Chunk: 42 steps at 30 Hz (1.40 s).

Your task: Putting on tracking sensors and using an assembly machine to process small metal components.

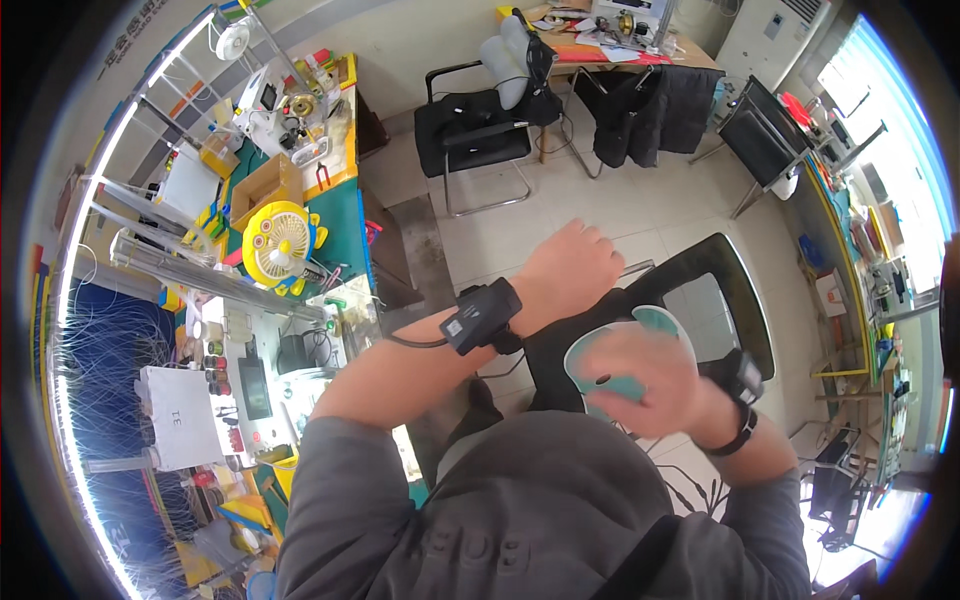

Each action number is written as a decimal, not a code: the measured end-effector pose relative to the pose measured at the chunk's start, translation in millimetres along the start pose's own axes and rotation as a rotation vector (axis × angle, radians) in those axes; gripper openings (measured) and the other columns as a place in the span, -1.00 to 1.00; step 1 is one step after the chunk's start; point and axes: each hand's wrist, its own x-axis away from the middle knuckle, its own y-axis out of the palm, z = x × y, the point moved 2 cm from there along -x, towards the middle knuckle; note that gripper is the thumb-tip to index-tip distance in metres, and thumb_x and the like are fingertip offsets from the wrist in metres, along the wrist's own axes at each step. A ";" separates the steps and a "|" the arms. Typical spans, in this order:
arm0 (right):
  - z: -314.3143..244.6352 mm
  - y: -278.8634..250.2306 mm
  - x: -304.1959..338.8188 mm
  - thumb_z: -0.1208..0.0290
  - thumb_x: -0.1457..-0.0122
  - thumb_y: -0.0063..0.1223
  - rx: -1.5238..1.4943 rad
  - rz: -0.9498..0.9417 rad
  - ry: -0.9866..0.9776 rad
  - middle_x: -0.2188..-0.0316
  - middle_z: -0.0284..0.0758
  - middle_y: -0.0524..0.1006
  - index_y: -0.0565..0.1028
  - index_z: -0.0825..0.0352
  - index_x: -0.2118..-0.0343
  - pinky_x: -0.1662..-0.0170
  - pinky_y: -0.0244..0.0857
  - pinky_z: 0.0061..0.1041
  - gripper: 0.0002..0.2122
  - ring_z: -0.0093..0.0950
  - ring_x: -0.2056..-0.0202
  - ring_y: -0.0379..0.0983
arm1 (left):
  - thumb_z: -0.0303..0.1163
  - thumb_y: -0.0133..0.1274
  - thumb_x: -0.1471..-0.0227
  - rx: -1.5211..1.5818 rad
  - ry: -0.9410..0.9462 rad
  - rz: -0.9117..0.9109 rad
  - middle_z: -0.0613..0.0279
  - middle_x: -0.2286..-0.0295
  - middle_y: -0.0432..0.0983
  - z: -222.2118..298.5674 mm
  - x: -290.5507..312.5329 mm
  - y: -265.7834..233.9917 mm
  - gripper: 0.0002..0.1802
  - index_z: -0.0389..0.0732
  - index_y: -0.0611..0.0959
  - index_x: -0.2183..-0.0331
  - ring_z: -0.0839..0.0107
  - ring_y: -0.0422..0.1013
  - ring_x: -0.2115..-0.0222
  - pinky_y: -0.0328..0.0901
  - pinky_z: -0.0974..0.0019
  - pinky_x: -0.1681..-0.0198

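My left hand is stretched forward, back upward, its fingers curled under in a loose fist. Whatever lies inside those fingers is hidden. Below and to its right, my right hand is smeared by motion, so its grip does not show. It hovers over or touches a teal, white-rimmed pad, which it partly covers; I cannot tell what the pad belongs to. Behind both hands stands a black chair with an open-framed back. Each wrist wears a strapped black device, and a cable runs from the left one.
On the left, a crowded workbench holds a yellow fan, a cardboard box and tools. A black armchair stands ahead, near a cluttered desk. Shelving with a yellow edge runs along the right.
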 end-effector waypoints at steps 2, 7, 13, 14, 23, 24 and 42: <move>-18.5 -8.9 -36.6 0.40 0.08 0.35 0.269 0.179 -0.184 0.09 -0.18 0.54 0.46 0.37 0.04 0.11 0.33 -0.25 -0.51 -0.28 0.13 0.50 | -0.35 0.13 0.13 0.407 -0.053 0.188 0.22 0.52 0.44 12.8 14.4 29.9 -0.88 -0.13 0.57 0.45 0.27 0.44 0.38 0.31 0.28 0.29; -0.4 12.8 -74.9 0.23 0.14 0.38 0.474 -0.149 -0.032 0.26 -0.35 0.55 0.50 0.29 0.16 0.22 0.31 -0.30 -0.54 -0.32 0.21 0.50 | -0.30 0.15 0.12 0.880 -0.267 0.047 0.27 0.60 0.39 38.7 15.8 67.6 -0.87 -0.09 0.53 0.52 0.29 0.35 0.50 0.25 0.26 0.41; 11.2 44.6 -61.0 0.12 0.04 0.29 0.448 -0.003 -0.100 0.37 -0.32 0.53 0.51 0.20 0.19 0.21 0.35 -0.31 -0.61 -0.31 0.28 0.51 | -0.22 0.19 0.11 0.861 -0.401 -0.136 0.36 0.71 0.29 54.7 4.2 93.2 -0.75 -0.05 0.46 0.61 0.29 0.21 0.64 0.19 0.19 0.53; 15.0 49.9 -58.3 0.12 0.04 0.29 0.452 0.001 -0.092 0.37 -0.32 0.53 0.51 0.20 0.19 0.21 0.35 -0.31 -0.61 -0.31 0.28 0.51 | -0.21 0.19 0.10 0.879 -0.399 -0.132 0.37 0.73 0.28 59.2 -3.8 94.7 -0.73 -0.04 0.45 0.63 0.29 0.19 0.67 0.18 0.18 0.55; 38.6 22.5 -91.1 0.30 0.11 0.34 0.118 -0.001 0.385 0.47 -0.25 0.58 0.58 0.39 0.26 0.24 0.37 -0.50 -0.64 -0.38 0.39 0.52 | -0.26 0.18 0.06 1.423 -0.622 -0.107 0.31 0.65 0.37 74.1 -0.7 83.9 -0.75 -0.16 0.50 0.57 0.31 0.30 0.60 0.23 0.22 0.50; 51.6 18.8 -89.6 0.33 0.11 0.34 -0.026 -0.039 0.451 0.45 -0.26 0.59 0.58 0.44 0.29 0.23 0.36 -0.53 -0.66 -0.46 0.38 0.51 | -0.26 0.17 0.05 1.475 -0.645 -0.140 0.30 0.63 0.39 75.3 -1.1 87.7 -0.76 -0.17 0.50 0.55 0.31 0.31 0.58 0.24 0.22 0.49; 22.4 67.6 -47.2 0.32 0.11 0.36 0.237 0.086 -0.328 0.17 -0.21 0.52 0.47 0.31 0.12 0.09 0.36 -0.28 -0.55 -0.17 0.14 0.48 | -0.23 0.10 -0.07 1.230 -0.437 -0.165 0.18 0.45 0.57 56.3 -2.0 30.0 -0.72 -0.29 0.60 0.38 0.32 0.49 0.41 0.35 0.18 0.30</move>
